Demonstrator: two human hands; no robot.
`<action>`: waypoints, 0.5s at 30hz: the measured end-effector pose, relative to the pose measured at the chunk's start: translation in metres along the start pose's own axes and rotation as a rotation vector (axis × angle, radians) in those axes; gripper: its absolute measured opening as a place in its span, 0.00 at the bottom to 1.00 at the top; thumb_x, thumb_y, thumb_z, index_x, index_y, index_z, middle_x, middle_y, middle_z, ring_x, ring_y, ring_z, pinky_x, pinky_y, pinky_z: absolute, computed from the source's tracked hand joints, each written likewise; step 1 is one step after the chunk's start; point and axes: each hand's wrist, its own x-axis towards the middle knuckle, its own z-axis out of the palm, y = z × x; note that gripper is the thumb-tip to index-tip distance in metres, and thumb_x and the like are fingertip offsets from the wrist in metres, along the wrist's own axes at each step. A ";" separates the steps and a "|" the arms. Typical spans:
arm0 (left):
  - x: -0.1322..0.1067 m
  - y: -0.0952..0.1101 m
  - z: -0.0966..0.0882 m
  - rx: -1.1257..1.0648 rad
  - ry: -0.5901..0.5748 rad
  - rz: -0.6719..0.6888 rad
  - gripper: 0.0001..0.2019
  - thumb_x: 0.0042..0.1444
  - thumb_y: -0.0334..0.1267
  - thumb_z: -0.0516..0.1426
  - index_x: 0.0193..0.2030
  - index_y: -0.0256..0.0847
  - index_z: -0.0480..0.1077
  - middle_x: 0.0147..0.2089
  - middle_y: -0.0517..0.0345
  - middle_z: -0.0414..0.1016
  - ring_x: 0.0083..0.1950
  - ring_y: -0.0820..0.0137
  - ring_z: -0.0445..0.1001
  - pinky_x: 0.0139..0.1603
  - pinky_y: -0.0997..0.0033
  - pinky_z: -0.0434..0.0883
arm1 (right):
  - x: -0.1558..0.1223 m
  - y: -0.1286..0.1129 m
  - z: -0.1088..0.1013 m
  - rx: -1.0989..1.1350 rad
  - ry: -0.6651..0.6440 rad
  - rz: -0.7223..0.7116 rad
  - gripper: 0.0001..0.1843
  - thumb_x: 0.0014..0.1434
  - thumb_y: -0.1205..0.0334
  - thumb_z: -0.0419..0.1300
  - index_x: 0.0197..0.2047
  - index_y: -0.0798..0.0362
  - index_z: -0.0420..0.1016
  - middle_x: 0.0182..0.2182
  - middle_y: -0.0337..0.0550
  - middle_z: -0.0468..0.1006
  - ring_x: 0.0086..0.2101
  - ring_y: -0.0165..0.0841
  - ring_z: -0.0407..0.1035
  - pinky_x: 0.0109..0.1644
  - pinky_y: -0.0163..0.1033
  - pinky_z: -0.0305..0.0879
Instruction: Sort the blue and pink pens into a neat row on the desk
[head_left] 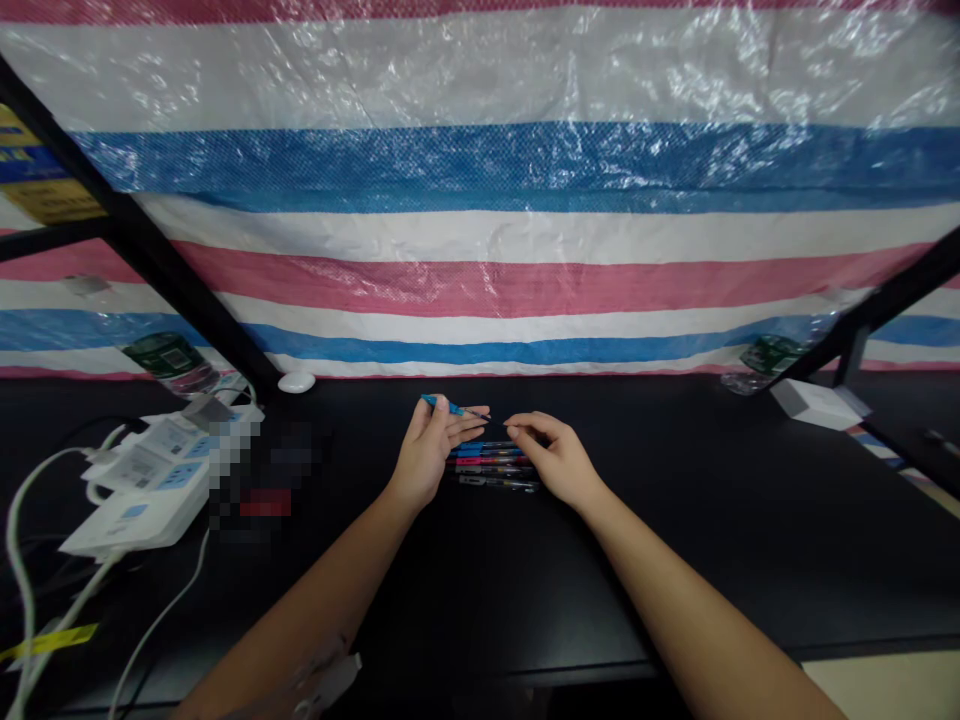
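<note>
Between the thumb and fingers of my left hand [426, 462] is a blue pen [444, 404], slanting down to the right above the black table. From its right end a thin dark rod, apparently a pen refill [487, 418], points toward my right hand [561, 458]. The right thumb and forefinger are pinched together at the rod's far end; their exact contact is too small to make out. Below and between both hands lie several pens in a row: blue pens [480, 449], a red pen [487, 461] and dark clear-barrelled pens [491, 483]. My right hand partly covers their right ends.
At left stand a white power strip [169, 480] with plugs and cables, a green-labelled bottle [169, 360] and a white mouse-like object [296, 382]. A white box [814, 405] and another bottle [769, 358] sit at right. A striped plastic sheet [495, 285] hangs behind the black table [510, 590].
</note>
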 end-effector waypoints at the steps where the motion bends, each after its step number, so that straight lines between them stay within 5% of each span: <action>1: 0.001 -0.001 0.000 -0.011 0.009 0.011 0.16 0.64 0.53 0.58 0.43 0.42 0.63 0.43 0.47 0.83 0.43 0.62 0.83 0.47 0.59 0.77 | 0.000 0.000 0.000 0.002 0.004 -0.001 0.12 0.65 0.54 0.61 0.45 0.51 0.82 0.33 0.42 0.75 0.34 0.35 0.69 0.39 0.39 0.64; 15: 0.004 -0.004 -0.004 -0.005 0.032 0.047 0.16 0.63 0.52 0.60 0.41 0.41 0.66 0.39 0.52 0.81 0.39 0.66 0.81 0.44 0.63 0.76 | 0.000 -0.002 0.000 -0.005 -0.018 0.004 0.12 0.65 0.54 0.61 0.45 0.51 0.83 0.32 0.42 0.75 0.33 0.34 0.69 0.38 0.39 0.64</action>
